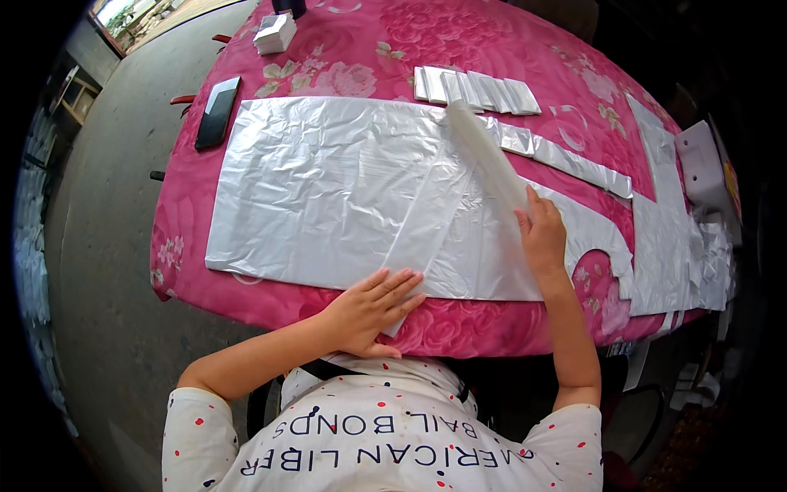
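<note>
A silvery-white plastic bag [320,180] lies spread flat across the pink table, creased over its surface. My left hand [373,307] rests palm down on its near edge, fingers stretched out, beside a narrow folded edge of film. At the bag's right part, a whitish strip of film [489,152] stands up as a raised fold, slanting from the far edge toward me. My right hand [543,234] pinches the near end of this fold between thumb and fingers. Right of that hand, handle-shaped cut-outs [602,238] show in the plastic.
Several small folded plastic packets [475,90] lie in a row at the back. A long folded strip [582,168] is beside them. More bags [664,246] are piled at the right, near a white box [705,164]. A phone [218,113] and a white stack [275,34] sit left.
</note>
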The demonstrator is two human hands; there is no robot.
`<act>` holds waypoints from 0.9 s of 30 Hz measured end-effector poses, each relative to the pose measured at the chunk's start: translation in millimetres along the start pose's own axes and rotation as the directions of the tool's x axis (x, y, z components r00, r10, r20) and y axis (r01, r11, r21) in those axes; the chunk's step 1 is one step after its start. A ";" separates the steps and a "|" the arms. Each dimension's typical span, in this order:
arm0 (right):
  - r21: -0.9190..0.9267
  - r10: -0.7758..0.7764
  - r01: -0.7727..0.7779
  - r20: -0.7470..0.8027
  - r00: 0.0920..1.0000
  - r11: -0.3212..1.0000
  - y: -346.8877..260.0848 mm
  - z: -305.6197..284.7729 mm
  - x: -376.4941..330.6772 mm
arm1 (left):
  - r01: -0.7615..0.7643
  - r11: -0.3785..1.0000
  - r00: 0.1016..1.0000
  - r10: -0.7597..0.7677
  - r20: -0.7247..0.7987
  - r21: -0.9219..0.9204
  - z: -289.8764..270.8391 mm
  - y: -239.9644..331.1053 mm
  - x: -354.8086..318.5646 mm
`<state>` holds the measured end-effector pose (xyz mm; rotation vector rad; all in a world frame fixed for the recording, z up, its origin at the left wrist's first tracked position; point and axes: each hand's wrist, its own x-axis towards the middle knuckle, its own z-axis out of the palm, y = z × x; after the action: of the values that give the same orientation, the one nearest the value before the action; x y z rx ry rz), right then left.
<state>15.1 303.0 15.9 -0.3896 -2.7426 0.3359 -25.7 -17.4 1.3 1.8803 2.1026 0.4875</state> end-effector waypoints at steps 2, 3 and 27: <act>0.062 0.116 -0.114 -0.033 0.993 0.992 28.4 -12.5 -1.5 | 0.117 0.960 0.959 -0.176 -0.222 -0.255 -5.0 4.6 2.5; 0.094 0.136 -0.130 -0.067 0.988 0.987 38.3 -21.5 -5.0 | 0.146 0.910 0.909 -0.278 -0.309 -0.388 -6.7 6.1 5.0; 0.083 -0.178 0.174 0.050 0.983 0.981 -16.7 -14.2 -48.8 | 0.315 0.943 0.936 -0.290 -0.201 0.105 8.2 2.3 33.6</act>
<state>60.6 275.0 18.6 -0.1167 -2.7840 0.4118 -24.1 16.7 -4.7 1.5832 2.5502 0.4694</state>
